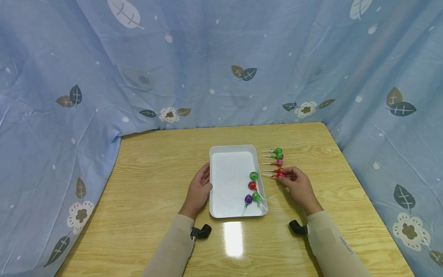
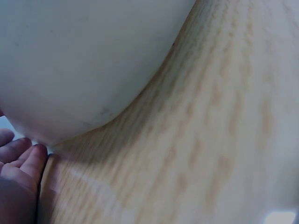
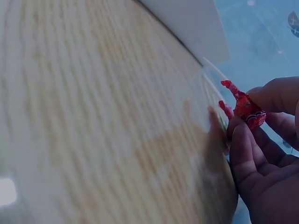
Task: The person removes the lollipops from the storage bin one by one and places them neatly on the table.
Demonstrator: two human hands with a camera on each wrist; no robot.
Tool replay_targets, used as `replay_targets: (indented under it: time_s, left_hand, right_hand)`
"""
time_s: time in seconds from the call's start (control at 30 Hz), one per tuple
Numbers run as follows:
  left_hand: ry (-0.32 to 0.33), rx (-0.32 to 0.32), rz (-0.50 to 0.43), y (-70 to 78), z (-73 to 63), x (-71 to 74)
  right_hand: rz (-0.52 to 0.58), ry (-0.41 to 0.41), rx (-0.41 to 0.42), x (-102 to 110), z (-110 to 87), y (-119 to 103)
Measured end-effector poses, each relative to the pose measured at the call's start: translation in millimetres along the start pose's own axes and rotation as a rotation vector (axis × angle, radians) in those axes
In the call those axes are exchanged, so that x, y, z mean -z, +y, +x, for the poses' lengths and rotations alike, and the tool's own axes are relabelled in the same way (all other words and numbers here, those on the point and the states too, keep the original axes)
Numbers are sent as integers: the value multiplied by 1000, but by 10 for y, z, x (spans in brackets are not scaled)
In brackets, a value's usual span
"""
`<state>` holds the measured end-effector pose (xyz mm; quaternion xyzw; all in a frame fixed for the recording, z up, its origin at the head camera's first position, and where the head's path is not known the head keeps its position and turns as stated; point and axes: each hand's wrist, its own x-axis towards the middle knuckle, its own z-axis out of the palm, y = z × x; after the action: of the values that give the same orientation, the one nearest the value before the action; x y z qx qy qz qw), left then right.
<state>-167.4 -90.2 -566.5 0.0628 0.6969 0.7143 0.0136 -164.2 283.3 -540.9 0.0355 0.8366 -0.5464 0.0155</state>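
Observation:
My right hand (image 1: 297, 184) pinches the wrapped head of a red lollipop (image 3: 248, 111) between thumb and fingertips, its white stick pointing left. Just beyond it lies another red lollipop (image 1: 278, 169). Farther up the same column are a pink lollipop (image 1: 278, 162) and two green ones, all with sticks to the left. A white rectangular tray (image 1: 228, 169) stands left of them. Along its left wall rests my left hand (image 1: 200, 188), fingers extended against the side and thumb at the rim. Inside the tray's right part are a red lollipop (image 1: 252, 185), a purple lollipop (image 1: 248, 199) and two green ones.
The wooden table (image 1: 155, 173) has a bright light reflection in front of the tray. A blue patterned curtain (image 1: 207, 77) hangs behind the table and along both sides. Black camera mounts (image 1: 202, 231) are worn on both wrists.

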Motion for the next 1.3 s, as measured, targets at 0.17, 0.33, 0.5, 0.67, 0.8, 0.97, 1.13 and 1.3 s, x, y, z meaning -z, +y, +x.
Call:
replay_targets:
  time_s: [0.17, 0.33, 0.5, 0.67, 0.8, 0.97, 1.13, 1.3]
  left_hand:
    - [-2, -5, -4, -4, 3, 2]
    - [-4, -10, -12, 0, 0, 0]
    - [-5, -13, -7, 9, 1, -5]
    - [-3, -10, -5, 9, 5, -3]
    - [-3, -10, 2, 16, -2, -1]
    - [-8, -17, -1, 16, -3, -1]
    - [-9, -8, -9, 11, -3, 2]
    - [-9, -9, -1, 6, -1, 5]
  right_hand:
    - [-17, 9, 0, -2, 3, 12]
    - [-72, 36, 12, -18, 22, 31]
    - [-141, 63, 38, -42, 49, 54]
    - [-152, 70, 25, -53, 69, 69]
    - [-144, 70, 19, -55, 71, 64]
    - [-151, 76, 20, -52, 76, 73]
    - [-138, 87, 23, -55, 73, 82]
    - [-128, 88, 15, -55, 65, 72]
